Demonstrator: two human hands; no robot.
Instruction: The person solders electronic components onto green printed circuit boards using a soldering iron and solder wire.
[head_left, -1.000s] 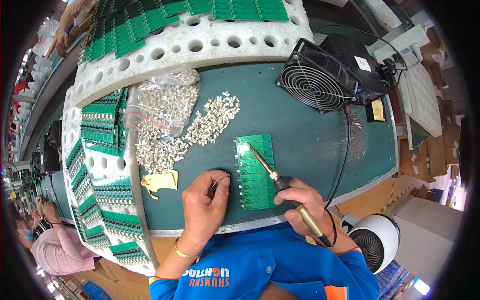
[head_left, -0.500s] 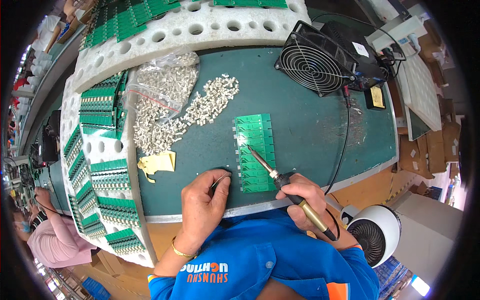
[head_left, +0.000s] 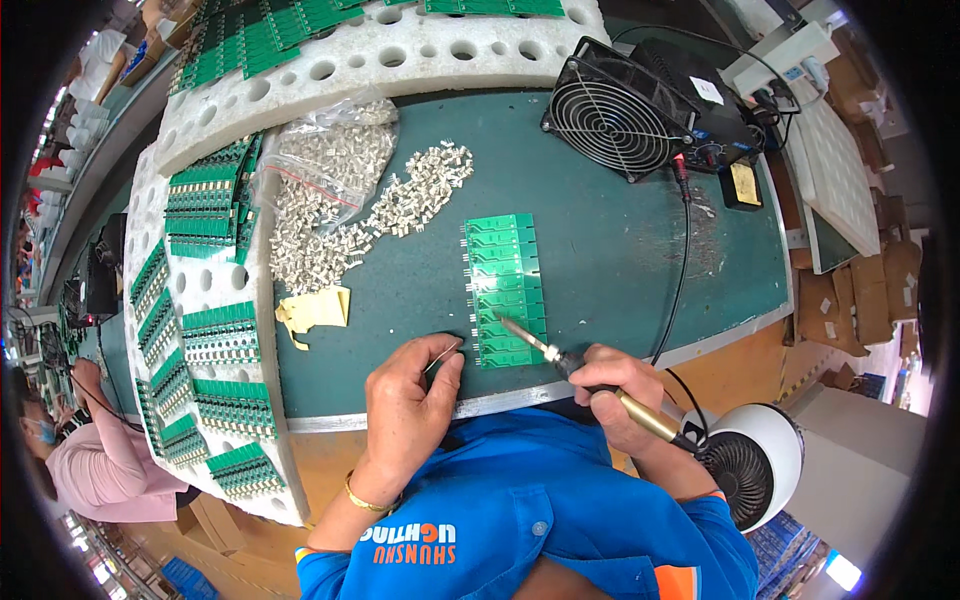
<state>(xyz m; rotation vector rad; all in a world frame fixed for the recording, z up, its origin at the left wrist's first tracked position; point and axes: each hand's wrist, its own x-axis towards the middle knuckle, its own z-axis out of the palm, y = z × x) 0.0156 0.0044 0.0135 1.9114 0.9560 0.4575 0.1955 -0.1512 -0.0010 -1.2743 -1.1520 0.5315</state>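
Observation:
My right hand (head_left: 622,395) grips a soldering iron (head_left: 648,414) with a gold and black handle, its metal tip pointing left over the near half of a green circuit board panel (head_left: 505,270). I cannot tell whether the tip touches the board. Small white connectors with pins line the panel's left edge. Just left of the panel's near end, my left hand (head_left: 412,400) pinches a thin, bright wire, probably solder wire (head_left: 441,355), between thumb and forefinger.
Loose white connectors (head_left: 420,190) lie piled beside a clear plastic bag (head_left: 335,150). White foam trays (head_left: 270,370) hold finished-looking green boards at left and back. A black fan (head_left: 615,115) stands back right. The iron's black cord (head_left: 685,250) crosses the table. A person in pink sits far left.
The soldering iron's tip has moved toward me along the panel, and my right hand has shifted slightly right. My left hand stays nearly in place. The whole view has tilted a little.

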